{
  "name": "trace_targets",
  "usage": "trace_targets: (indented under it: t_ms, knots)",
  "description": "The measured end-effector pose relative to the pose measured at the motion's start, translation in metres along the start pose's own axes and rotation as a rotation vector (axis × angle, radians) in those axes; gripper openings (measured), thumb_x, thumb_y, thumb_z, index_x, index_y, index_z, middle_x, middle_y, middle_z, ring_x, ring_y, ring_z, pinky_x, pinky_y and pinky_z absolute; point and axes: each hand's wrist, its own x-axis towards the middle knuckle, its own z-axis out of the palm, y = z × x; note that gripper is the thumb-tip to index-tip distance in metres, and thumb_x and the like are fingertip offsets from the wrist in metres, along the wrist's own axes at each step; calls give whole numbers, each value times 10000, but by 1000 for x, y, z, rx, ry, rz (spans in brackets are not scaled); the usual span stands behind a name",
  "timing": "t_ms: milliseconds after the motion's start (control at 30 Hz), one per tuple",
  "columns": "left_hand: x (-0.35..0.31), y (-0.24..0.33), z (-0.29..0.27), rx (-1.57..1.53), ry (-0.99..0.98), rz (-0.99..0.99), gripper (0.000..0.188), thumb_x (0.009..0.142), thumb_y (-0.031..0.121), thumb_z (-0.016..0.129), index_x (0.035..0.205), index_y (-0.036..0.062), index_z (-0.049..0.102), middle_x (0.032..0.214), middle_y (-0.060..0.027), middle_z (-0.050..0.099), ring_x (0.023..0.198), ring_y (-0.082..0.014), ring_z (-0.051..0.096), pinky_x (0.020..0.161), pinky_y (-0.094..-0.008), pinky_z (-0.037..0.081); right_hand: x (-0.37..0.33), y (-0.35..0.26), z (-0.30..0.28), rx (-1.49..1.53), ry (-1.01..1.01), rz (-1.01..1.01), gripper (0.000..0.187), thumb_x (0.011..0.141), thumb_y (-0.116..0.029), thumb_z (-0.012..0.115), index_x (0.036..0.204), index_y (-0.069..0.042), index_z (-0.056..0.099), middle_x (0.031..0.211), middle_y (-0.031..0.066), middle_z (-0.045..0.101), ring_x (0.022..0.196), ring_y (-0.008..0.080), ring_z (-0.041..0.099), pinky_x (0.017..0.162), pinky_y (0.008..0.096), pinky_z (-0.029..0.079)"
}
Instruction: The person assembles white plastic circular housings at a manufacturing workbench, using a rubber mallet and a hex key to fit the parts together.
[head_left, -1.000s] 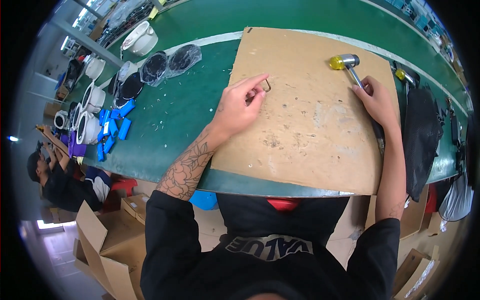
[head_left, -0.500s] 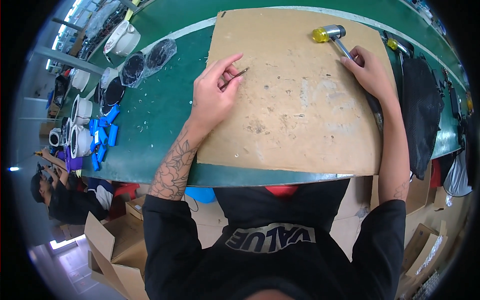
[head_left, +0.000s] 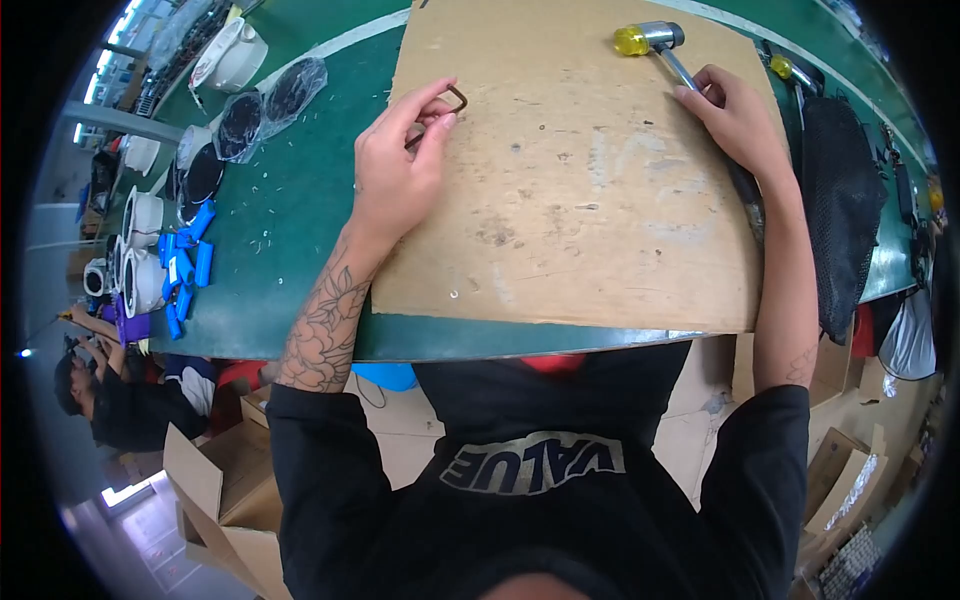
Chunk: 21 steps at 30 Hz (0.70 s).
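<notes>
Over the left part of a worn cardboard sheet (head_left: 520, 270), my left hand (head_left: 398, 170) pinches a thin, dark bent metal rod (head_left: 460, 97). One hooked end sticks out past the fingertips, and its other end shows near the palm. My right hand (head_left: 740, 125) is closed round the shaft of a two-faced mallet (head_left: 650, 40) at the right side of the sheet. One face of the mallet is yellow and the other dark. Its black grip runs back beneath my right wrist, partly hidden.
A second yellow-faced mallet (head_left: 785, 66) and a black mesh bag (head_left: 840, 220) lie right of the sheet. Left on the green table (head_left: 290, 220) are blue cylinders (head_left: 203, 263), white round housings (head_left: 143, 280) and bagged black discs (head_left: 295, 88). Open cardboard boxes (head_left: 250, 480) stand below; a person (head_left: 130, 400) sits far left.
My left hand has shifted left, and the bent rod has turned so that its hooked end shows. My right hand stays on the mallet. The whole view has moved slightly.
</notes>
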Motion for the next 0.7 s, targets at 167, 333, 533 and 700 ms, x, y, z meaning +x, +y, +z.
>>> trace_targets:
  t_ms: [167, 333, 533, 700]
  knots:
    - [7, 9, 5, 8, 34, 25, 313, 919, 0, 624, 1232, 12, 635, 982, -68, 661, 855, -92, 600, 757, -231, 509, -1, 1, -13, 24, 23, 2, 379, 859, -373, 685, 930, -2, 671, 730, 143, 660, 680, 268, 638, 655, 378, 492]
    - [3, 14, -1, 153, 41, 120, 189, 904, -19, 613, 1077, -13, 689, 942, -136, 672, 854, -210, 659, 758, -287, 514, 0, -3, -1, 86, -11, 92, 366, 850, -347, 674, 984, -7, 679, 834, 207, 689, 791, 332, 677, 719, 438, 517]
    - [-5, 23, -1, 100, -21, 54, 199, 884, -62, 615, 1069, -35, 682, 954, -123, 635, 811, -206, 621, 712, -281, 503, -8, -4, -5, 113, -43, 85, 338, 836, -358, 665, 939, -35, 676, 862, 198, 690, 861, 375, 664, 776, 462, 516]
    - [-3, 28, 4, 85, 39, 124, 210, 877, -73, 607, 1071, -36, 680, 929, -111, 613, 808, -200, 599, 703, -278, 492, -10, -1, -11, 74, 12, 62, 355, 846, -355, 685, 929, -10, 676, 815, 191, 691, 782, 353, 669, 731, 431, 519]
